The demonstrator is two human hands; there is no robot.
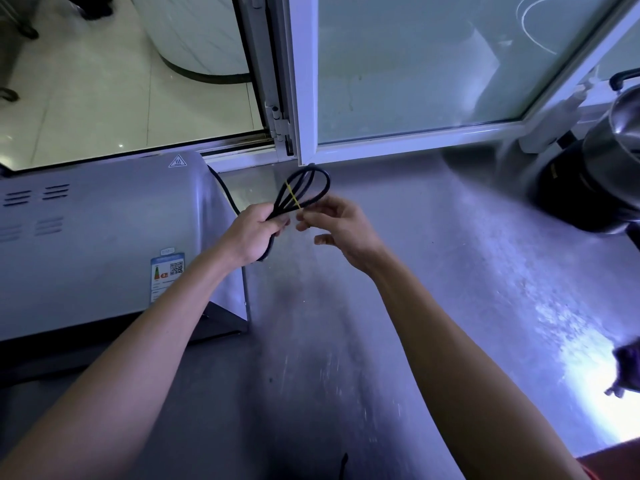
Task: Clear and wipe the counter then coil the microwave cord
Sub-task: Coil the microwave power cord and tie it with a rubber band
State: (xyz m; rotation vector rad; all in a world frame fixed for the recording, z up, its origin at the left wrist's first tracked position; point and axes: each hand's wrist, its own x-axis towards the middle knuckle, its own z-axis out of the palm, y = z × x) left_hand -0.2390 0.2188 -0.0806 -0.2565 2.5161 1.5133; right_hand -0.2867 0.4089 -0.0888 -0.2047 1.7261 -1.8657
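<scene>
1. Left hand (254,232) fisted around the folded black cord (304,188), held above the counter (433,271) just right of the microwave (104,237).
2. Cord loops fan up and away from the fist toward the window frame (304,98); long axis runs near-left to far-right.
3. Right hand (341,226) pinches a yellow band (293,199) stretched across the loops, other fingers loosely spread.
4. Right hand nearer the band; winding it looks like the next move.

The microwave (104,237) bears a hot-surface warning triangle (177,162) and a QR-code label (167,277).
</scene>
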